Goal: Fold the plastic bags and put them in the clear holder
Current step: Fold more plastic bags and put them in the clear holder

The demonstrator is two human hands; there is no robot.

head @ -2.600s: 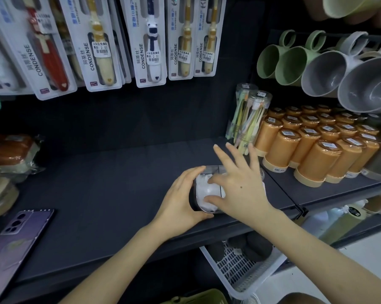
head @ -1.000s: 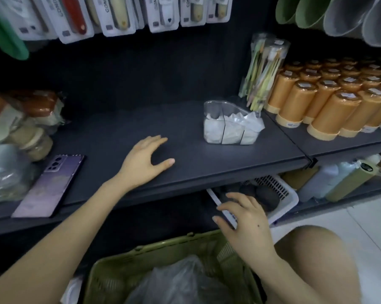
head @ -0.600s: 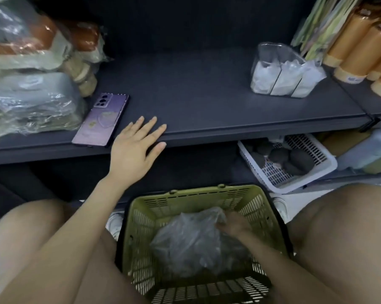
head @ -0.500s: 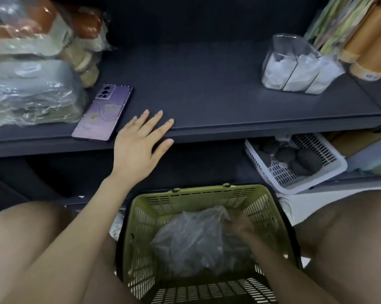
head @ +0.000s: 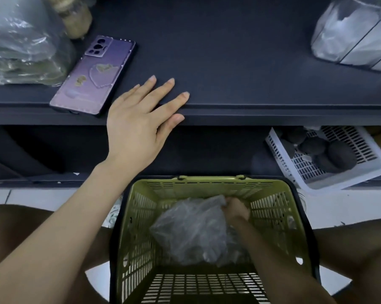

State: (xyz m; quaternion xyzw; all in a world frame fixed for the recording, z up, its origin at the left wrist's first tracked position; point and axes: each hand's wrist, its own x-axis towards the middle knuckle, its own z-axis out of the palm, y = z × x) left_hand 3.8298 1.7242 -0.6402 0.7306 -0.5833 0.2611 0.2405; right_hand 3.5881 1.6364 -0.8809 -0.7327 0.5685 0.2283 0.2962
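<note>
Packages [head: 20, 47] in clear wrap lie at the far left of the dark shelf [head: 240, 51]. Just right of them a purple phone [head: 93, 73] lies back up, its lower end at the shelf's front edge. My left hand [head: 139, 126] is beside the phone, palm down and open. Its straight fingers spread onto the front of the shelf, the thumb lies along the lip, and it holds nothing.

Below the shelf, between my legs, the green basket [head: 139, 227] stands on the pale floor. Inside it lies a crumpled heap of grey plastic bags [head: 189, 233]. My right hand [head: 236, 210] reaches down into the basket, fingers curled round the upper right corner of the heap, gripping it.

Right of the green basket, on the lower level, a white slotted tray [head: 343, 183] holds several dark round lumps [head: 341, 153]. At the upper right of the shelf, well apart from both hands, stands the clear holder [head: 319, 43]. It is partly cut off by the frame, and its compartments are filled with folded white bags [head: 347, 29].
</note>
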